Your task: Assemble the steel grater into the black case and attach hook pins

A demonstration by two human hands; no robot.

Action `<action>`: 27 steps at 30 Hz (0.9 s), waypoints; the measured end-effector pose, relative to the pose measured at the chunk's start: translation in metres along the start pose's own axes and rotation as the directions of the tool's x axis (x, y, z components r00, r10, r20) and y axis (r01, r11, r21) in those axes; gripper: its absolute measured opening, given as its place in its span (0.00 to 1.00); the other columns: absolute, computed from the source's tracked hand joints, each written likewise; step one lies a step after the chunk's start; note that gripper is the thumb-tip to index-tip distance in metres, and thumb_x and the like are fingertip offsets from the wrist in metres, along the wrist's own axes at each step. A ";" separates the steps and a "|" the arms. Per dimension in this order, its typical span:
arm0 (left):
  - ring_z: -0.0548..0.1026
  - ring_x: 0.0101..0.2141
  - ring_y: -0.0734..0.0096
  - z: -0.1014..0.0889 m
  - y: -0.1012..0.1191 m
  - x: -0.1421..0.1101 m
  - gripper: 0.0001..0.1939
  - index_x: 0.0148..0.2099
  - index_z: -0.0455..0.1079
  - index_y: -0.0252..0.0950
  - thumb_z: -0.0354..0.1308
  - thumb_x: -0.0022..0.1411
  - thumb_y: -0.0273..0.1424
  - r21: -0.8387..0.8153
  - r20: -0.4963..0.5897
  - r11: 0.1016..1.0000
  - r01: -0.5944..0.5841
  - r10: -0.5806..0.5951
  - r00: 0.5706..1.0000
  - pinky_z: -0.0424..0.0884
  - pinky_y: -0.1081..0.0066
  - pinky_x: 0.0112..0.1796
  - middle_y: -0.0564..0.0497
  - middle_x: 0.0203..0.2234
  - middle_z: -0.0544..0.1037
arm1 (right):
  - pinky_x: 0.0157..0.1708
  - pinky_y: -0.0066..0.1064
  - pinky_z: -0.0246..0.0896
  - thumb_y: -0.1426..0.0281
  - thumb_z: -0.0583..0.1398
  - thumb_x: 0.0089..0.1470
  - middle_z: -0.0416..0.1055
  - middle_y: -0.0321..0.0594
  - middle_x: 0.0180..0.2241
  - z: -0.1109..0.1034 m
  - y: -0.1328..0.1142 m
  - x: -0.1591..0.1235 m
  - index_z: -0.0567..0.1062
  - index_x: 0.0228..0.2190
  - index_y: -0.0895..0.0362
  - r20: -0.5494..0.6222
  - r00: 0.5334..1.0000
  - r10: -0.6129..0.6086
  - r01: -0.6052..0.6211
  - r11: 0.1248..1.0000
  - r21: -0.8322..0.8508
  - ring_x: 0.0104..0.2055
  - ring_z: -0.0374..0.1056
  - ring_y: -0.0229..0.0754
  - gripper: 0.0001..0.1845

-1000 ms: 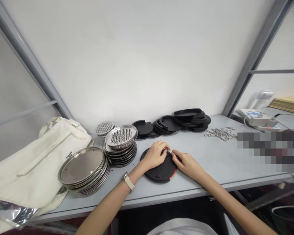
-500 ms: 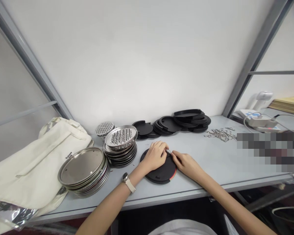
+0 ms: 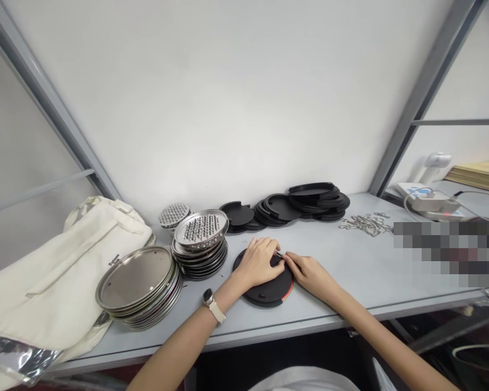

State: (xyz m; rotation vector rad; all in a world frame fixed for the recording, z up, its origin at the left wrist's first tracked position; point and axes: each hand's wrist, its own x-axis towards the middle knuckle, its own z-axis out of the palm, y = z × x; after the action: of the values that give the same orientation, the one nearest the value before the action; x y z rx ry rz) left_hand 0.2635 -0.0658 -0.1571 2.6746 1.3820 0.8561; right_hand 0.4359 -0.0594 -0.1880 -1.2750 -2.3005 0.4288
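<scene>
Handwork at the rim of a black disc (image 3: 268, 291), lying flat on the worktop (image 3: 350, 266) with a red edge (image 3: 289, 290) exposed at near right. Over the disc: left hand (image 3: 261, 262), fingers bent toward the far rim; gripping or merely pressing, impossible to tell. At the disc's far right rim: right hand (image 3: 308, 272), thumb and forefinger apparently pinched on a small metal piece (image 3: 280, 254). Done, as far as visible: disc laid flat, metal piece at its rim. Remaining, by judgement: work at the rim still unfinished, with the piece not yet let go. Other stock, seemingly not yet taken up: black rings and discs (image 3: 318, 202) beyond the disc; loose metal clips (image 3: 367, 224) beyond and right of the disc; perforated metal plates (image 3: 201, 228) and plain metal plates (image 3: 136, 278) stacked to the disc's left.
</scene>
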 end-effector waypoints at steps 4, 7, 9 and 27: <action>0.68 0.38 0.64 -0.001 0.000 0.000 0.07 0.36 0.60 0.37 0.55 0.55 0.29 -0.016 0.014 1.000 0.004 -0.003 1.000 0.60 0.64 0.42 0.51 0.33 0.70 | 0.27 0.28 0.53 0.65 0.43 0.62 0.72 0.40 0.25 -0.001 -0.001 -0.001 0.68 0.29 0.54 -0.005 1.000 -0.004 0.004 1.000 0.008 0.26 0.68 0.41 0.18; 0.67 0.39 0.63 -0.003 0.001 0.000 0.07 0.38 0.59 0.37 0.54 0.56 0.29 -0.024 0.021 1.000 -0.005 0.006 1.000 0.60 0.64 0.43 0.50 0.35 0.69 | 0.27 0.28 0.53 0.65 0.43 0.62 0.72 0.40 0.25 -0.001 -0.001 -0.001 0.68 0.29 0.54 -0.004 1.000 -0.004 0.004 1.000 0.011 0.26 0.69 0.41 0.17; 0.66 0.41 0.63 -0.004 0.002 0.000 0.08 0.40 0.59 0.37 0.53 0.57 0.28 -0.024 0.022 0.999 -0.025 0.025 0.999 0.60 0.64 0.44 0.49 0.37 0.69 | 0.27 0.28 0.53 0.65 0.43 0.62 0.72 0.40 0.25 -0.001 -0.001 -0.001 0.68 0.29 0.54 -0.003 1.000 -0.004 0.004 1.000 0.005 0.26 0.69 0.41 0.17; 0.66 0.38 0.64 -0.005 0.002 0.000 0.05 0.38 0.60 0.37 0.53 0.58 0.27 0.007 0.050 0.998 -0.067 0.066 0.997 0.61 0.64 0.42 0.50 0.36 0.66 | 0.25 0.28 0.52 0.65 0.43 0.62 0.72 0.40 0.23 0.002 0.001 0.000 0.67 0.30 0.54 -0.030 0.999 0.027 -0.028 0.999 -0.030 0.25 0.69 0.42 0.16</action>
State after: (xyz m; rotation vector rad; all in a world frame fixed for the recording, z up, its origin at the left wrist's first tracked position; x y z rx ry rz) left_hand 0.2626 -0.0683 -0.1529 2.7425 1.2961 0.7843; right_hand 0.4355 -0.0585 -0.1904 -1.3205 -2.2756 0.3826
